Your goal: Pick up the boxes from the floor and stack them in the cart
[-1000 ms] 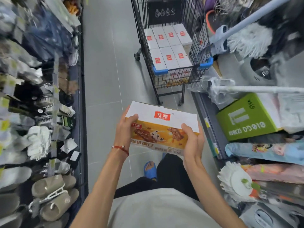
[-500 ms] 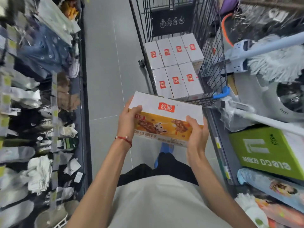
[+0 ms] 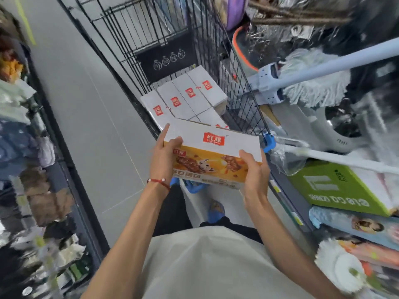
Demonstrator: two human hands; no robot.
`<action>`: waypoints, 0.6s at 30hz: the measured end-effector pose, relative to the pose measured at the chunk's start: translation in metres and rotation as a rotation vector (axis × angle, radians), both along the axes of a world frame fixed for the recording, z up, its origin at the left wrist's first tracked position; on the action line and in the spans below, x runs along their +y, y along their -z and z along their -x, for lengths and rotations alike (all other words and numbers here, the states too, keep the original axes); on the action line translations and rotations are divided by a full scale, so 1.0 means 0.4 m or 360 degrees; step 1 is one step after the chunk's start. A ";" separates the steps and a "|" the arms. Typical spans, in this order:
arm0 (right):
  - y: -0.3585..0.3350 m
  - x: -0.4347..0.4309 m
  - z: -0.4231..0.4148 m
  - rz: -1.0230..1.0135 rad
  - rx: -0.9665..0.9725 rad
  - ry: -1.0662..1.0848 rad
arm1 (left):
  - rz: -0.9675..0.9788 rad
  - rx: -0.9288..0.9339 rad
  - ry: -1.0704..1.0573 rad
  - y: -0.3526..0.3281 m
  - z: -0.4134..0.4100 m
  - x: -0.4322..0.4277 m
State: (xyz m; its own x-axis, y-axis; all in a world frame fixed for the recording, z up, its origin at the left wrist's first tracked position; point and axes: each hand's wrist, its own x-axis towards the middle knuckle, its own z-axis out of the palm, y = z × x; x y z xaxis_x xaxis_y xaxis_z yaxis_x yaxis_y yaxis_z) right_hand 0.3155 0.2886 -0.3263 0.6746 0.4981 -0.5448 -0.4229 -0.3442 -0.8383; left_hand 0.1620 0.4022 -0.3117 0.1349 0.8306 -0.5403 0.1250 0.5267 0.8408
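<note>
I hold a white and orange snack box with a red logo level in front of me, just over the near end of the black wire cart. My left hand grips its left end, thumb on top. My right hand grips its right end. Inside the cart, several identical white boxes lie side by side in rows; the held box hides the nearest ones.
Shelves of socks and slippers line the left of the grey-tiled aisle. On the right are mops, a green carton and packaged goods close beside the cart. My blue slippers show below the box.
I have stepped forward to the cart. The box in both hands has travelled from the open aisle to the cart's near rim, and now covers the closest stacked boxes.
</note>
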 end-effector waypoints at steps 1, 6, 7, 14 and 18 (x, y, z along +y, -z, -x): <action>-0.002 0.020 -0.001 0.0009 -0.0016 0.0069 | 0.0003 -0.0012 0.0059 0.000 -0.009 0.032; -0.026 0.115 0.026 0.0020 -0.0020 0.0432 | 0.0073 0.0003 0.0351 0.001 -0.052 0.211; -0.029 0.128 0.035 0.0013 -0.0016 0.0506 | 0.0082 0.0012 0.0441 -0.002 -0.060 0.237; -0.013 0.182 0.060 -0.0018 -0.0013 0.0824 | 0.0108 0.0205 0.0962 0.037 -0.167 0.393; 0.016 0.186 0.024 0.0044 -0.0044 0.0837 | 0.0050 0.0207 0.1065 0.069 -0.215 0.417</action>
State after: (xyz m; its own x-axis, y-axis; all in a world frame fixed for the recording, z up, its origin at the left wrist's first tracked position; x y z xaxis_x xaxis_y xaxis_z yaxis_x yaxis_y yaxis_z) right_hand 0.3060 0.3629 -0.3325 0.8439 0.0742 -0.5314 -0.5222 -0.1135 -0.8452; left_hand 0.2480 0.5690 -0.3391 0.5462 0.5747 -0.6094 0.5314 0.3246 0.7825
